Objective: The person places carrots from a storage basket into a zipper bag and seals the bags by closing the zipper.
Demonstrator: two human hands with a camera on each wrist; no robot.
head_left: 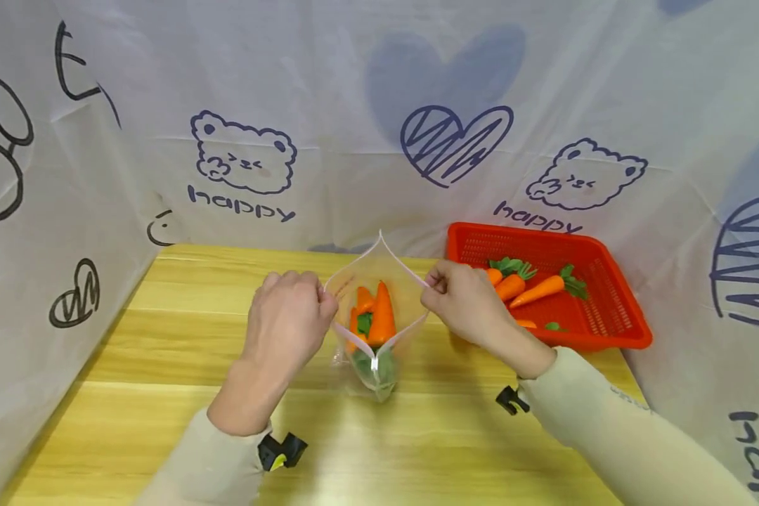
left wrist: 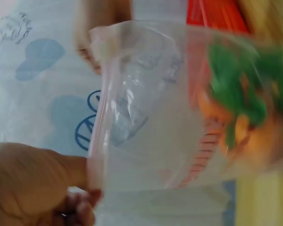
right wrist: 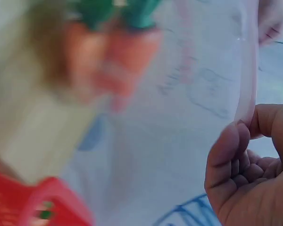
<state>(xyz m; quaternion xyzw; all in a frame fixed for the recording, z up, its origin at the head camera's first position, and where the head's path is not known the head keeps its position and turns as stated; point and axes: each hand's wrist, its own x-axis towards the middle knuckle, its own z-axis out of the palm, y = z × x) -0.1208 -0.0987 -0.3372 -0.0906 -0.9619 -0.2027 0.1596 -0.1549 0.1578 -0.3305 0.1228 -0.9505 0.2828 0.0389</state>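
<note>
A clear bag (head_left: 377, 316) of carrots (head_left: 379, 314) is being held open above the table (head_left: 164, 365), its rim pinched by the left hand (head_left: 289, 320) and right hand (head_left: 464, 302). More carrots are being kept in the red basket (head_left: 613, 309) just beside it.

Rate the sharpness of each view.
Head view: sharp and evenly lit, clear plastic zip bag and red plastic basket crisp. Left wrist view: orange toy carrots smeared by blur. Right wrist view: mostly out of focus, only the right hand fairly clear.
</note>
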